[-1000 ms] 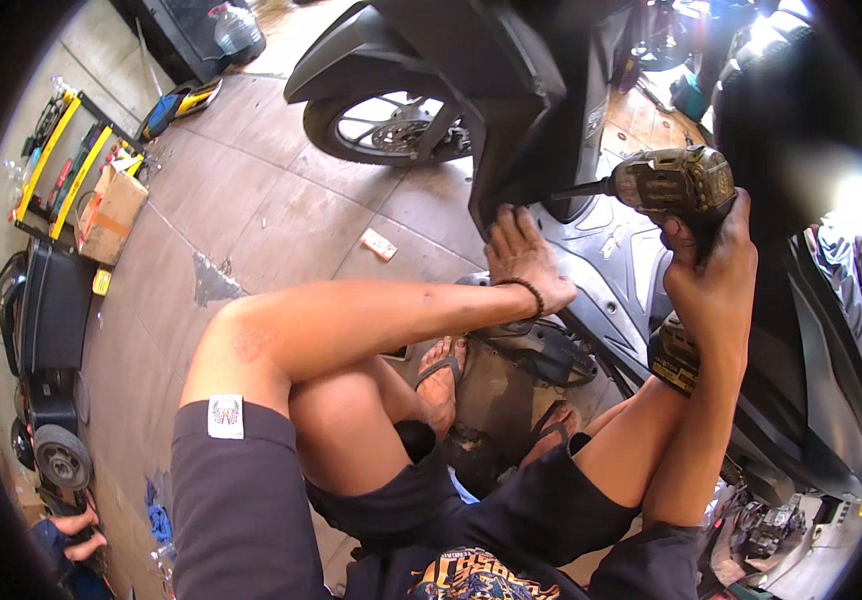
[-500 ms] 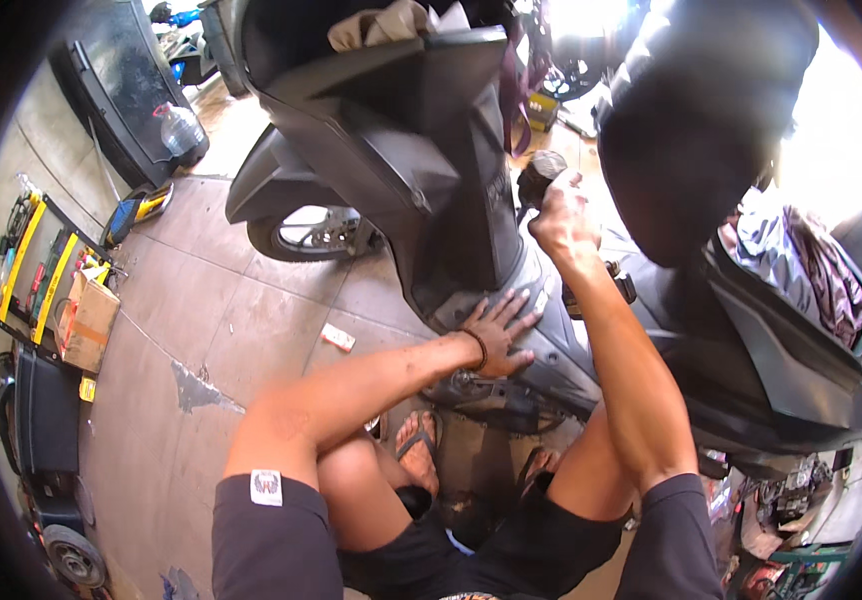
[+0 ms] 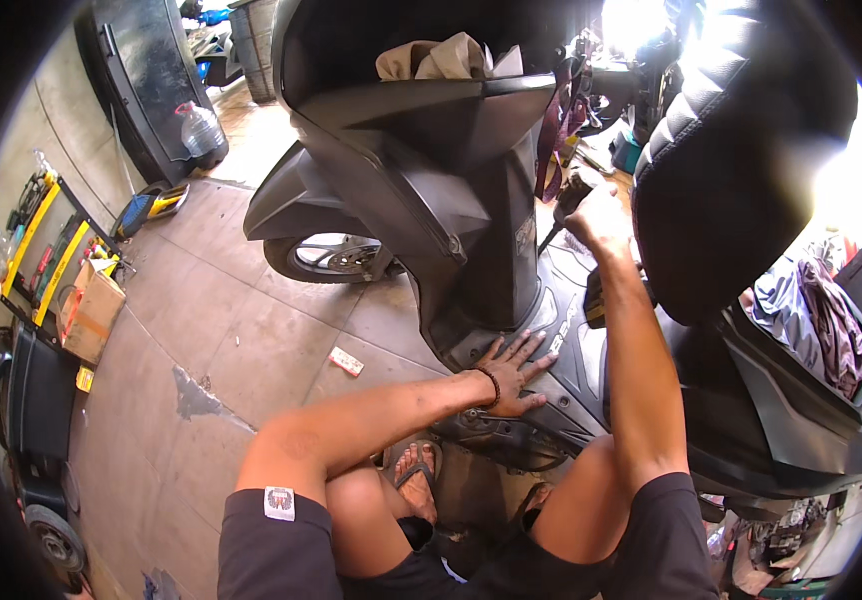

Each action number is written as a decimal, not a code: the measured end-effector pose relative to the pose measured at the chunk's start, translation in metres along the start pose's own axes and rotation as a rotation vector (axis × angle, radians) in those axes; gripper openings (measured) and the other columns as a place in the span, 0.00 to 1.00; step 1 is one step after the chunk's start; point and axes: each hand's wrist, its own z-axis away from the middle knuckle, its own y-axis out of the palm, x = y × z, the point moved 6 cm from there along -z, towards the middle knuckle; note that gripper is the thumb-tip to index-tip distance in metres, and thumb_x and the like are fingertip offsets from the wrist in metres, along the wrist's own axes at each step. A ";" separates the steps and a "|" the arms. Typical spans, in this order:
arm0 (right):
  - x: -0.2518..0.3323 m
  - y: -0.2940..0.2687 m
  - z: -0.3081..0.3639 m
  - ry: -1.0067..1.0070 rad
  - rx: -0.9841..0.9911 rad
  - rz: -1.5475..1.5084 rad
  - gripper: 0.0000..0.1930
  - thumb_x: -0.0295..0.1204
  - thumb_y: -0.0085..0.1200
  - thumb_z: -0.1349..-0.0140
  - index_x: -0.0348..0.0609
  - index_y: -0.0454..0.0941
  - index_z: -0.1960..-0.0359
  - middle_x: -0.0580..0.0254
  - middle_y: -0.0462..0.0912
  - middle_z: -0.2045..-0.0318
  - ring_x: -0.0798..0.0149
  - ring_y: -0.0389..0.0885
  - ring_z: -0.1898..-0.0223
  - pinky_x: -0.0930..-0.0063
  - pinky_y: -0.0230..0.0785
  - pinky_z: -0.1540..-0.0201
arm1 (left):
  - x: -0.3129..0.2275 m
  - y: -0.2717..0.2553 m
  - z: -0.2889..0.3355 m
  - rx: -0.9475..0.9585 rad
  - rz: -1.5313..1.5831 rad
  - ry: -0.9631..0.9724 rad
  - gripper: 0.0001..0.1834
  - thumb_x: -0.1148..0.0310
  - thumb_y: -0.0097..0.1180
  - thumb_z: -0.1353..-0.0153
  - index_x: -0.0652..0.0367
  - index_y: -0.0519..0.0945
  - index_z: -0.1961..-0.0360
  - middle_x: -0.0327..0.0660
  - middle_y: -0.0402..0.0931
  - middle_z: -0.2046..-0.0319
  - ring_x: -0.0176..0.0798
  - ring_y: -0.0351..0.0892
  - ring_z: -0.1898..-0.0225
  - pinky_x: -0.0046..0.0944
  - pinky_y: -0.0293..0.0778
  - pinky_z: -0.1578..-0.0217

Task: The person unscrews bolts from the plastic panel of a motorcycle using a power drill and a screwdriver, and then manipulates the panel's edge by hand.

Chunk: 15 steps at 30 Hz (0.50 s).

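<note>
A dark grey scooter (image 3: 496,230) stands across in front of me. My left hand (image 3: 516,375) lies flat on the near edge of its footboard (image 3: 561,330), with fingers spread. My right hand (image 3: 599,218) is wrapped around the grip of a dark cordless drill (image 3: 578,190), over the far side of the footboard. A thin bit points down and to the left from the drill's front. Its battery end shows beside my forearm. Whether the bit touches a screw I cannot tell.
The raised black seat (image 3: 731,170) hangs close to my right forearm. Cloths (image 3: 821,310) lie in the scooter's rear, and a beige cloth (image 3: 441,58) is in front. A small box (image 3: 347,361) lies on the tiled floor; a cardboard box (image 3: 91,310) and tool rack stand left.
The drill has turned in my right hand's grip direction, so its bit now shows pointing down. My view has shifted, moving the scooter slightly right and down. My left hand stays on the footboard.
</note>
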 end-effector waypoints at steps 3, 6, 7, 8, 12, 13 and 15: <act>-0.004 -0.012 -0.004 -0.132 0.031 -0.158 0.29 0.37 0.66 0.49 0.31 0.73 0.49 0.39 0.84 0.54 0.46 0.85 0.52 0.58 0.77 0.48 | -0.004 -0.004 0.000 -0.020 0.018 0.014 0.47 0.33 0.39 0.28 0.40 0.43 0.16 0.48 0.27 0.16 0.54 0.24 0.16 0.69 0.32 0.23; -0.025 -0.009 -0.011 -0.159 -0.027 -0.176 0.30 0.36 0.65 0.48 0.32 0.72 0.46 0.39 0.82 0.52 0.45 0.83 0.50 0.58 0.76 0.45 | -0.002 -0.001 0.001 -0.035 0.017 0.028 0.46 0.34 0.39 0.28 0.41 0.44 0.16 0.49 0.28 0.16 0.55 0.25 0.16 0.70 0.33 0.23; -0.030 -0.008 -0.014 -0.157 -0.046 -0.168 0.30 0.36 0.65 0.48 0.32 0.71 0.45 0.39 0.82 0.51 0.45 0.83 0.49 0.57 0.76 0.45 | -0.001 -0.002 0.001 -0.024 0.015 0.029 0.48 0.32 0.41 0.30 0.41 0.44 0.16 0.49 0.27 0.16 0.55 0.24 0.16 0.69 0.32 0.23; -0.036 -0.007 -0.016 -0.160 -0.063 -0.163 0.31 0.36 0.64 0.48 0.32 0.71 0.44 0.39 0.82 0.50 0.45 0.83 0.48 0.57 0.76 0.44 | 0.000 -0.004 0.000 -0.012 0.013 0.030 0.51 0.29 0.43 0.32 0.41 0.44 0.16 0.50 0.27 0.16 0.55 0.22 0.16 0.69 0.32 0.23; -0.058 -0.005 -0.019 -0.161 -0.087 -0.124 0.33 0.35 0.63 0.46 0.33 0.68 0.40 0.38 0.80 0.46 0.44 0.81 0.44 0.56 0.75 0.41 | -0.007 -0.009 0.005 0.077 0.001 0.036 0.62 0.23 0.51 0.41 0.41 0.42 0.16 0.52 0.24 0.17 0.56 0.19 0.17 0.69 0.31 0.23; -0.060 -0.003 -0.022 -0.173 -0.086 -0.105 0.33 0.34 0.62 0.46 0.33 0.68 0.39 0.38 0.79 0.45 0.44 0.81 0.43 0.56 0.74 0.40 | -0.006 -0.010 0.004 0.080 -0.006 0.040 0.66 0.21 0.55 0.46 0.41 0.40 0.16 0.52 0.23 0.17 0.56 0.18 0.17 0.69 0.30 0.23; -0.057 0.006 -0.026 -0.207 -0.060 -0.054 0.34 0.34 0.61 0.45 0.33 0.67 0.37 0.37 0.79 0.43 0.43 0.80 0.42 0.55 0.74 0.39 | -0.005 -0.013 0.006 0.099 0.009 0.032 0.73 0.18 0.59 0.53 0.42 0.37 0.16 0.52 0.21 0.17 0.56 0.15 0.17 0.69 0.28 0.23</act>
